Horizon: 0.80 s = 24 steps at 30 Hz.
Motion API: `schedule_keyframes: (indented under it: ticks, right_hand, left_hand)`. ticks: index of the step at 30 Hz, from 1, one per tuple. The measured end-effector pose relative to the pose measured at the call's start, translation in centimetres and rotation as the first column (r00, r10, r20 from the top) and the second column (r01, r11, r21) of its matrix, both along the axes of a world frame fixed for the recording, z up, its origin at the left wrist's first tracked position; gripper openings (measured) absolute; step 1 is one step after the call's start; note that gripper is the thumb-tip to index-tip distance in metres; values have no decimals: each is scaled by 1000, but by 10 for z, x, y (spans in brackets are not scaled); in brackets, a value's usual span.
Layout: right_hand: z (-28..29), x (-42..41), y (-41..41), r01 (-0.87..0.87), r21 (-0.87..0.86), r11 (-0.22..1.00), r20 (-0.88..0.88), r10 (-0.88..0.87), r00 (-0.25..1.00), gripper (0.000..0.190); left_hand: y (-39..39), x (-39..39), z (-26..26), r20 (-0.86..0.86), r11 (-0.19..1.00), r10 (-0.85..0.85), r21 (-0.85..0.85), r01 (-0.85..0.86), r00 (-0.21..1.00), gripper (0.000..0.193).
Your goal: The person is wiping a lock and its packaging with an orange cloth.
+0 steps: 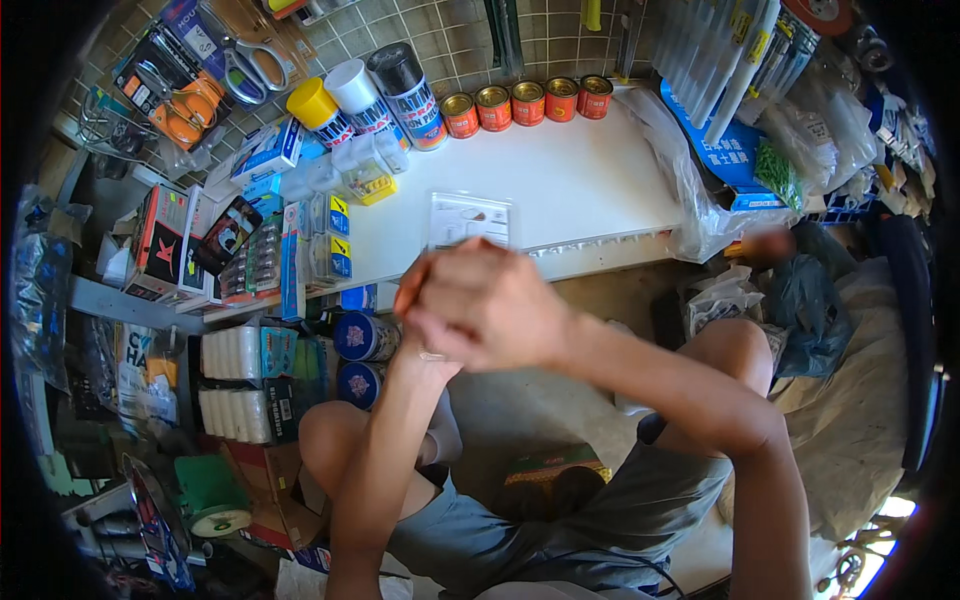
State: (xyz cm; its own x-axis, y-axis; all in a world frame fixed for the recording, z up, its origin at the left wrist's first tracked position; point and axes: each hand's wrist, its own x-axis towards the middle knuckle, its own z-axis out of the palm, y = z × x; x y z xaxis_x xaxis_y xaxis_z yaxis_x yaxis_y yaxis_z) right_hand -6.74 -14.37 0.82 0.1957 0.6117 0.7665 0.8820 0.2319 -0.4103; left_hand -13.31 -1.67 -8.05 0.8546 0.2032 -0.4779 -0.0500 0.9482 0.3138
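Observation:
Both hands are raised together over the front edge of a white tabletop (600, 172). My right hand (491, 307) is folded over my left hand (412, 292) and covers most of it. A reddish-orange patch shows at the left side of the hands; blur and overlap hide whether anything is between the palms. Just beyond them, a clear plastic blister pack (472, 214) lies flat on the tabletop, its near end hidden by the hands. Several small red tins (528, 105) with gold lids line the back edge, beside spray cans (409, 97) with black, white and yellow caps.
At the left stand small boxes, a phone (227, 234) and carded goods. Scissors (184, 112) hang on the wire grid. Crumpled plastic sheeting (697, 202) drapes over the right edge. Below left are blue-lidded tubs (360, 335), white roller packs (229, 352) and a green scale (214, 495).

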Motion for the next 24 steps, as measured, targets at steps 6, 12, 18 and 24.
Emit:
schedule_keyframes:
  ticks: [6,12,18,24]
  right_hand:
    - [7,-8,8,105,-82,991,85,-98,992,19]
    - [-2,47,13,203,-78,976,183,-186,965,15]
    - [23,53,21,262,-68,963,-213,-271,939,26]
    - [36,6,16,94,-270,958,-216,-155,964,38]
  left_hand:
    - [-12,-18,53,328,880,-238,471,61,914,47]
    - [-18,-32,42,151,946,-250,247,208,956,42]
    - [-32,-25,49,77,941,-137,322,106,988,43]
    - [-32,-8,24,157,970,-27,243,-12,987,46]
